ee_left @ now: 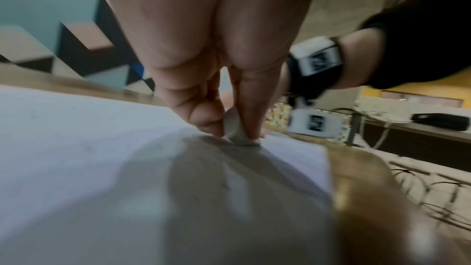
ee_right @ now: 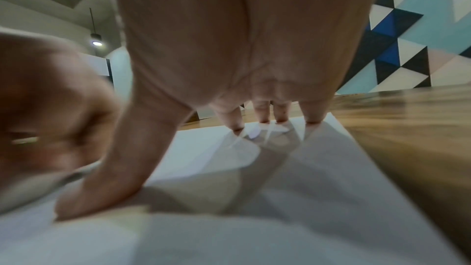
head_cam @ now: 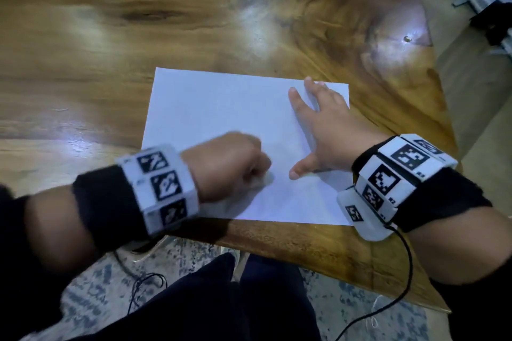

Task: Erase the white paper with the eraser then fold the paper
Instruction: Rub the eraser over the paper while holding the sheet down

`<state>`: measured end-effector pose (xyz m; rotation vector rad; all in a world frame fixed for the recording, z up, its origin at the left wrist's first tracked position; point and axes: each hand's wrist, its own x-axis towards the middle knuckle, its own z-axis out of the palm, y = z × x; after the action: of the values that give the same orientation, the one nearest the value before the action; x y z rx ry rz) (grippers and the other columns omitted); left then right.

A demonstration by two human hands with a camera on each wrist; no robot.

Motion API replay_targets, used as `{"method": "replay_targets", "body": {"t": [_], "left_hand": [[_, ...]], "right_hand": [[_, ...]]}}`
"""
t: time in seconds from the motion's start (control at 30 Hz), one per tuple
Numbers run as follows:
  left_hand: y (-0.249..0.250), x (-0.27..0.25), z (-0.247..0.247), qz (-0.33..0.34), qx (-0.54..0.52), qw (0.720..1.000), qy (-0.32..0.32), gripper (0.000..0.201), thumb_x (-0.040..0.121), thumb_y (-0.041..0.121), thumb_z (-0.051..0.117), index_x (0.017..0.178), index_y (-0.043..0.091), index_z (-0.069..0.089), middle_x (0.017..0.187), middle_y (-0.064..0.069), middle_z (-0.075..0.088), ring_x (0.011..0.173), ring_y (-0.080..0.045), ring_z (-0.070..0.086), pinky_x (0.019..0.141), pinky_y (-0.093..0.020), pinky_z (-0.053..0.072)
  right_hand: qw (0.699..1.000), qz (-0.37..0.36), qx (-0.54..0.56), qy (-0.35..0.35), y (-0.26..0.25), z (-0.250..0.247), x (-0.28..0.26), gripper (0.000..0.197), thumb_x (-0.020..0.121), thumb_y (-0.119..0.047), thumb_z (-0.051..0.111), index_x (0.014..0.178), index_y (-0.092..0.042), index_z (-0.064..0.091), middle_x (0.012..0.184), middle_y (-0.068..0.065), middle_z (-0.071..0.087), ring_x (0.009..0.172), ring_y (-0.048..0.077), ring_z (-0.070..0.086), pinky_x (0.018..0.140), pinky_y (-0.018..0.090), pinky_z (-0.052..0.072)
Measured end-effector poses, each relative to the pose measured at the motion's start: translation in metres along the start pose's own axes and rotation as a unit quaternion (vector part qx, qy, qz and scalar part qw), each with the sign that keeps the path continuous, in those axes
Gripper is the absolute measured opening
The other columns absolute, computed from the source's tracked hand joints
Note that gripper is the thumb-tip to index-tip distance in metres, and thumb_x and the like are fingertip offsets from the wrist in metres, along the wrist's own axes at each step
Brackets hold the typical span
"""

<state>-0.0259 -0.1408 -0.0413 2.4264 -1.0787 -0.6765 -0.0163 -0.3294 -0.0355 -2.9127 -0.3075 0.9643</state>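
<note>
A white sheet of paper (head_cam: 221, 119) lies flat on the wooden table (head_cam: 110, 50), near its front edge. My left hand (head_cam: 235, 163) is curled into a fist over the paper's lower middle and pinches a small grey-white eraser (ee_left: 235, 128) between thumb and fingers, its tip down on the paper (ee_left: 76, 148). It looks blurred. My right hand (head_cam: 318, 124) lies spread flat on the right part of the sheet. Its fingertips (ee_right: 280, 120) and thumb press the paper (ee_right: 305, 188) down near the right edge.
The table's front edge (head_cam: 277, 243) runs just below the paper, and its right corner is close to my right wrist. A black cable (head_cam: 407, 271) hangs from the right wristband. Below are dark trouser legs (head_cam: 221, 299) and a speckled floor.
</note>
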Motion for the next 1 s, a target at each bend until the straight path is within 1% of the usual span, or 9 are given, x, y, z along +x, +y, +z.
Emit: {"method": "replay_targets", "body": {"t": [0.1, 0.27, 0.4, 0.47, 0.57, 0.67, 0.8, 0.9, 1.0], "left_hand": [[0.000, -0.007, 0.004, -0.010, -0.020, 0.999, -0.030, 0.017, 0.076, 0.024, 0.060, 0.066, 0.010, 0.061, 0.071, -0.004, 0.052, 0.069, -0.028, 0.055, 0.062, -0.024, 0.031], [-0.014, 0.019, -0.007, -0.051, 0.002, 0.994, 0.100, 0.006, 0.079, 0.015, 0.054, 0.075, 0.011, 0.057, 0.078, -0.006, 0.047, 0.075, -0.030, 0.053, 0.065, -0.029, 0.037], [-0.003, -0.028, 0.018, -0.006, -0.037, 0.999, 0.027, 0.026, 0.075, 0.016, 0.063, 0.058, 0.019, 0.043, 0.068, 0.004, 0.038, 0.056, -0.015, 0.039, 0.054, -0.023, 0.036], [-0.004, -0.033, 0.017, -0.016, -0.045, 0.999, -0.009, 0.017, 0.071, 0.014, 0.062, 0.059, 0.019, 0.052, 0.068, 0.003, 0.042, 0.056, -0.015, 0.044, 0.056, -0.020, 0.037], [-0.012, -0.005, 0.000, -0.019, -0.025, 0.999, 0.034, 0.006, 0.072, 0.014, 0.054, 0.069, 0.012, 0.060, 0.073, -0.001, 0.045, 0.069, -0.027, 0.052, 0.062, -0.023, 0.033], [-0.019, 0.015, -0.010, -0.061, -0.009, 0.994, 0.089, 0.007, 0.079, 0.015, 0.056, 0.079, 0.010, 0.061, 0.079, -0.002, 0.046, 0.073, -0.024, 0.046, 0.063, -0.025, 0.027], [-0.009, -0.020, 0.007, 0.009, -0.043, 0.998, 0.041, 0.031, 0.078, 0.034, 0.044, 0.059, 0.012, 0.055, 0.069, 0.000, 0.044, 0.061, -0.025, 0.051, 0.057, -0.025, 0.029], [-0.009, -0.028, 0.012, -0.004, -0.060, 0.998, -0.016, 0.013, 0.077, 0.017, 0.056, 0.068, 0.012, 0.063, 0.075, -0.001, 0.050, 0.071, -0.029, 0.059, 0.065, -0.026, 0.042], [-0.018, 0.001, -0.004, -0.037, -0.027, 0.997, 0.059, 0.007, 0.076, 0.009, 0.056, 0.078, 0.010, 0.063, 0.079, -0.001, 0.046, 0.076, -0.026, 0.052, 0.066, -0.024, 0.032]], "right_hand": [[1.000, -0.008, -0.008, -0.005, -0.005, 0.004, 0.000, 0.139, 0.056, -0.066, 0.075, 0.148, -0.020, -0.018, 0.153, 0.009, -0.029, 0.142, 0.026, -0.022, 0.117, 0.039, -0.004], [1.000, -0.003, -0.001, -0.009, -0.005, 0.001, -0.002, 0.137, 0.058, -0.063, 0.075, 0.148, -0.020, -0.019, 0.153, 0.008, -0.030, 0.142, 0.025, -0.024, 0.117, 0.039, -0.004], [1.000, -0.004, 0.005, -0.011, -0.006, 0.000, -0.003, 0.135, 0.059, -0.061, 0.075, 0.148, -0.019, -0.018, 0.153, 0.009, -0.030, 0.142, 0.025, -0.024, 0.118, 0.040, -0.004], [1.000, -0.003, 0.003, -0.014, -0.006, 0.000, -0.003, 0.135, 0.060, -0.061, 0.075, 0.148, -0.019, -0.018, 0.153, 0.009, -0.030, 0.142, 0.025, -0.024, 0.118, 0.040, -0.005], [1.000, -0.004, 0.001, -0.011, -0.007, 0.001, -0.003, 0.136, 0.059, -0.062, 0.076, 0.148, -0.019, -0.018, 0.153, 0.009, -0.030, 0.142, 0.025, -0.024, 0.118, 0.040, -0.004], [1.000, -0.003, 0.006, -0.012, -0.007, 0.000, -0.004, 0.136, 0.060, -0.061, 0.076, 0.148, -0.019, -0.018, 0.153, 0.008, -0.030, 0.142, 0.024, -0.024, 0.117, 0.039, -0.005], [1.000, -0.003, 0.009, -0.012, -0.007, -0.001, -0.004, 0.136, 0.060, -0.060, 0.076, 0.148, -0.020, -0.018, 0.153, 0.007, -0.030, 0.142, 0.024, -0.024, 0.118, 0.040, -0.004], [1.000, -0.003, 0.010, -0.012, -0.006, 0.000, -0.004, 0.135, 0.060, -0.061, 0.076, 0.148, -0.020, -0.018, 0.153, 0.007, -0.030, 0.142, 0.024, -0.025, 0.118, 0.039, -0.005], [1.000, -0.004, 0.005, -0.011, -0.006, 0.001, -0.004, 0.135, 0.060, -0.061, 0.076, 0.148, -0.019, -0.018, 0.153, 0.008, -0.030, 0.142, 0.024, -0.025, 0.117, 0.039, -0.006]]}}
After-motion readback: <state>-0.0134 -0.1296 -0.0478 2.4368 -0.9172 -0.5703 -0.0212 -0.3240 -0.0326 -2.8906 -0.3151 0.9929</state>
